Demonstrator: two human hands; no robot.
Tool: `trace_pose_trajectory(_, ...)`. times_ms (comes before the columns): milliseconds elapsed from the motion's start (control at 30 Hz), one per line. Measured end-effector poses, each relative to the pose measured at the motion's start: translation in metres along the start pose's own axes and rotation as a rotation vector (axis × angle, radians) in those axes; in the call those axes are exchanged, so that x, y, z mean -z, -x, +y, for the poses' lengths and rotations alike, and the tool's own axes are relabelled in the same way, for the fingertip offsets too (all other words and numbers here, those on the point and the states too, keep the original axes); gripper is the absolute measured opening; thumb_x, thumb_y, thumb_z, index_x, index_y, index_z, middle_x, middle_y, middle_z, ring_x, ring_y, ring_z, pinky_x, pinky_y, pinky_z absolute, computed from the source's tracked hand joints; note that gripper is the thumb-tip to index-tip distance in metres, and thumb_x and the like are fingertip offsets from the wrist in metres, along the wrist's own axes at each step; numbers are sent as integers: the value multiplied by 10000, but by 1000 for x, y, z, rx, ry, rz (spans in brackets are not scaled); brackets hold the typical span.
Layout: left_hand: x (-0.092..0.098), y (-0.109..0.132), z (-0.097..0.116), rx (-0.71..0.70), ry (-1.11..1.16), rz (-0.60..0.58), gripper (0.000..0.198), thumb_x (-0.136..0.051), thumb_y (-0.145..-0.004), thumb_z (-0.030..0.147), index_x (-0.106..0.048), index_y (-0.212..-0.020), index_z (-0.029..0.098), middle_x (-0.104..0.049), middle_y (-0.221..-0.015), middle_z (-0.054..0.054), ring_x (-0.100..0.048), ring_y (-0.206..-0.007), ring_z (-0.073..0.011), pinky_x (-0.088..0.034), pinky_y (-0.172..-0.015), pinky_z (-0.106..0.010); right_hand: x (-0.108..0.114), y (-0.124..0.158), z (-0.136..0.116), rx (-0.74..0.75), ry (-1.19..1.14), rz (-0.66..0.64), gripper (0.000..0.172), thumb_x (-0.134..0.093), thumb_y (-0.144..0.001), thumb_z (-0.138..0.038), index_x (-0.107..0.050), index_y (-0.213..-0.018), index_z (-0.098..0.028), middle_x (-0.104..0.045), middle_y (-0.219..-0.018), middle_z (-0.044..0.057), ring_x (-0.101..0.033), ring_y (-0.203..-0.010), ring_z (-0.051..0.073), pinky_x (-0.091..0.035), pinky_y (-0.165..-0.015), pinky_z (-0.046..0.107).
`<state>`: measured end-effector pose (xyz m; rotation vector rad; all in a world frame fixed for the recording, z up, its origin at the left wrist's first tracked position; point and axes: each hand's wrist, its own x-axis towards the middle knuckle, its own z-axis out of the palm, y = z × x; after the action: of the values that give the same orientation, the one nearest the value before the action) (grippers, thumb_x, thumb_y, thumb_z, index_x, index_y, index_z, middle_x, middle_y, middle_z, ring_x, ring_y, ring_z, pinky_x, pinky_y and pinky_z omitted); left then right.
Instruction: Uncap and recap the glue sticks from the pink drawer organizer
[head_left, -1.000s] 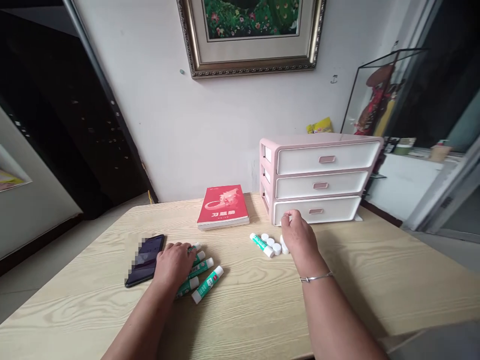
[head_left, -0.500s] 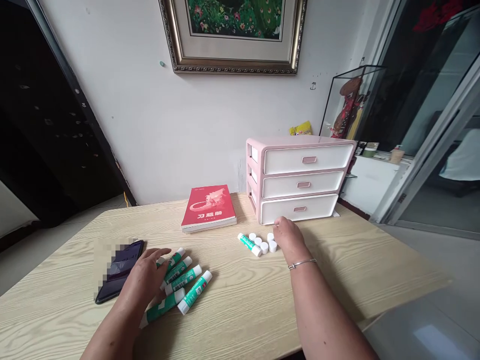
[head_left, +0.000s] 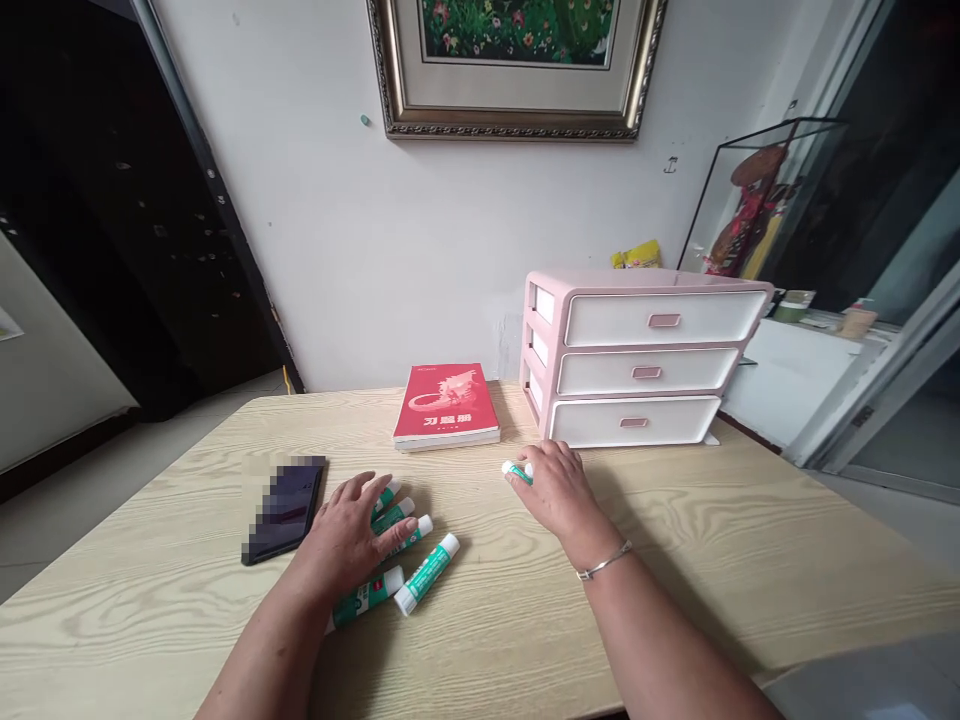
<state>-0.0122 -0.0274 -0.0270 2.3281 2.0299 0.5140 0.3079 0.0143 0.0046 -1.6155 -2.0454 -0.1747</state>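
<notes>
- Nearest, left hand [head_left: 351, 535] lies flat, fingers spread, over a bunch of green glue sticks [head_left: 426, 573] on the tabletop [head_left: 675, 570]; round tubes, so a nudge could roll them off the near edge or into the phone [head_left: 285, 510].
- Right hand [head_left: 556, 490] cups one glue stick [head_left: 516, 471], fingers curled over it; grip can't tell, loose hold may let it slip.
- Farther back: red book [head_left: 448, 405], pink drawer unit [head_left: 645, 360], drawers closed.
</notes>
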Motion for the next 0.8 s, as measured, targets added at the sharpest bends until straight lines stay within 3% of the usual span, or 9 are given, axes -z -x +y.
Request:
trace_pose_trajectory(167,2,12,23,-165,-56,0,931,-540,-757,810,-390,-1521,301,-334,-1605,-102,-151,-1511,-387,-167,-1198,-571,0,10,-22,125,-67,8,193,-641,-887,-371,-674,-1006,-222,-646,-1045,76,-522,-1058,248,-346,-961,361)
trace_pose_trajectory(300,4,19,45,-274,-46,-36,992,-608,-696,810,-390,-1521,304,-322,-1612,-110,-148,-1509,-411,-73,-1196,-635,-6,15,-27,138,-52,3,256,-650,-882,-343,-646,-1092,-197,-641,-1079,91,-513,-1080,263,-344,-970,372)
trace_pose_trajectory(400,8,20,57,-261,-63,-68,905,-671,-715,699,-431,-1494,306,-355,-1597,-101,-178,-1503,-409,-66,-1194,-648,-12,15,-23,139,5,-34,288,-639,-884,-301,-627,-1149,-189,-647,-1091,97,-512,-1082,271,-334,-971,390)
trace_pose_trajectory(567,11,18,57,-198,-83,-65,731,-653,-790,509,-475,-1462,282,-393,-1579,-93,-199,-1506,-370,-84,-1201,-629,-17,14,-20,148,69,-83,264,-644,-869,-261,-618,-1122,-192,-644,-1052,98,-513,-1063,274,-339,-941,393)
trace_pose_trajectory(800,10,16,44,-153,-28,-46,727,-707,-747,476,-513,-1423,293,-451,-1541,-89,-272,-1478,-362,-99,-1205,-624,-23,11,-19,85,117,-112,239,-621,-864,-195,-615,-1102,-172,-619,-1020,113,-532,-1030,264,-369,-917,356)
